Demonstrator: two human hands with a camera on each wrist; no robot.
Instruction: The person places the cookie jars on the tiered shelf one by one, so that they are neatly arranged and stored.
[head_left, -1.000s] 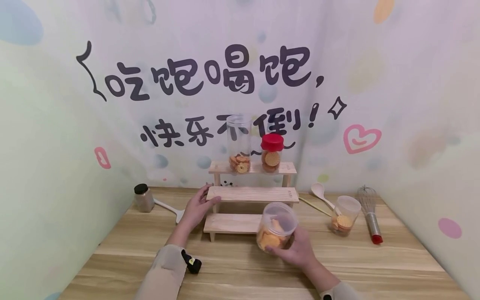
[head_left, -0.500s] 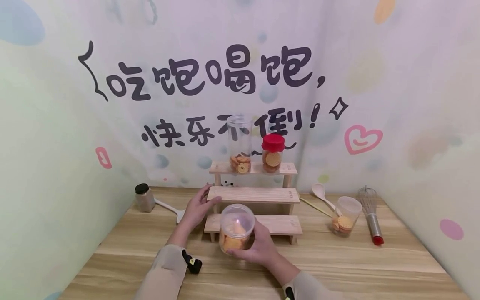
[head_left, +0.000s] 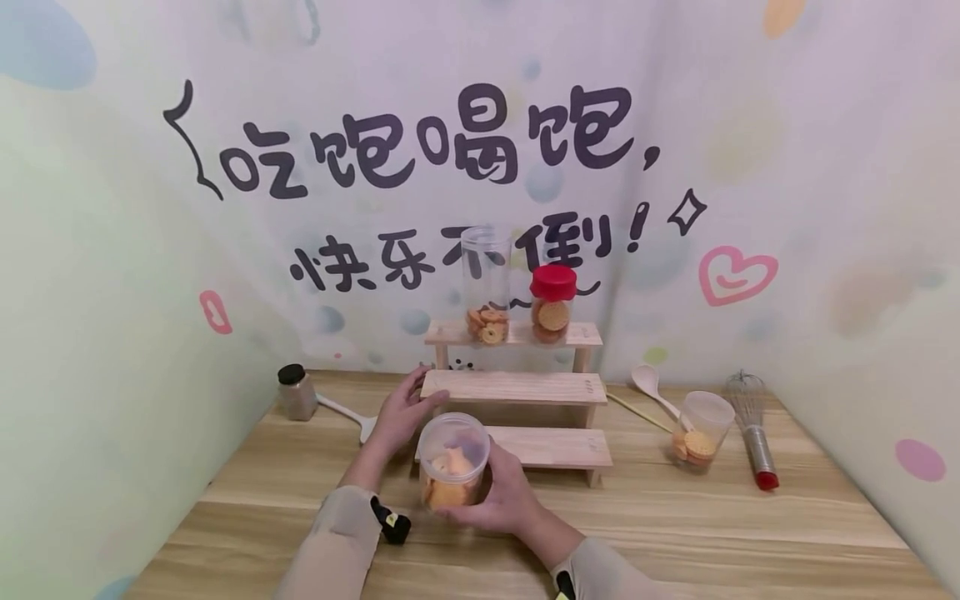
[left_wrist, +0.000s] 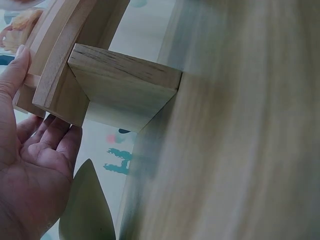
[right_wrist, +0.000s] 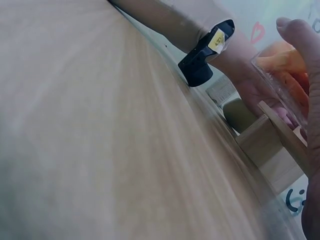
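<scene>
My left hand (head_left: 401,417) grips the left end of a three-tier wooden display stand (head_left: 517,386) at its middle step. In the left wrist view, the thumb of this hand (left_wrist: 37,170) lies along one side of the wood and the other fingers reach behind it. My right hand (head_left: 504,496) holds a clear lidless jar (head_left: 453,467) with orange-brown biscuits inside, its mouth upward. This jar is raised in front of the bottom step's left part and hides it. A tall clear jar (head_left: 486,283) and a red-lidded jar (head_left: 552,310), both with biscuits, stand on the top step.
To the right, another open jar (head_left: 701,433) with biscuits stands on the wooden table (head_left: 675,542), near a whisk (head_left: 759,446) and a white spoon (head_left: 647,382). At the left are a black-lidded jar (head_left: 297,396) and a white utensil (head_left: 345,408). A printed curtain (head_left: 375,67) hangs behind.
My right hand has carried the biscuit jar leftward, from before the bottom step's right part to its left end. My left hand keeps its place on the stand.
</scene>
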